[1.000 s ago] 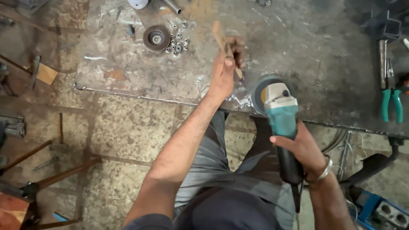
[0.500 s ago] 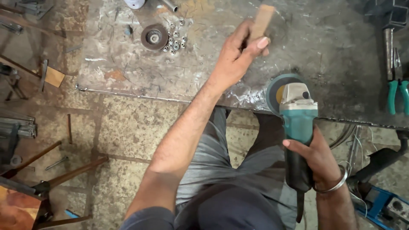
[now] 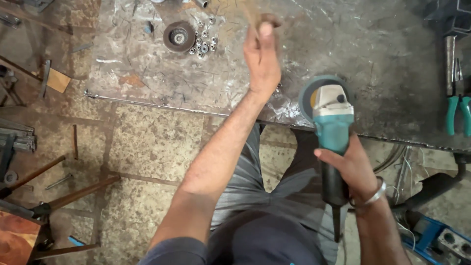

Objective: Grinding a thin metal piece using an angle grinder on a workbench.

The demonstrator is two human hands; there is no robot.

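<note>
Far left, rusty steel bars lie over a mottled stone tile floor, gritty and stained. Up on the scratched grey metal tabletop sits a round wire cup brush, with a scatter of small shiny nuts just beside it. Centre now: the left hand is raised over the table, fingers closed on a small brownish piece, too blurred to tell its material. Right of it, the right hand is wrapped round the dark handle of a teal angle grinder, its grey disc resting at the table's near edge. Far right, teal-handled pliers lie on the tabletop.
</note>
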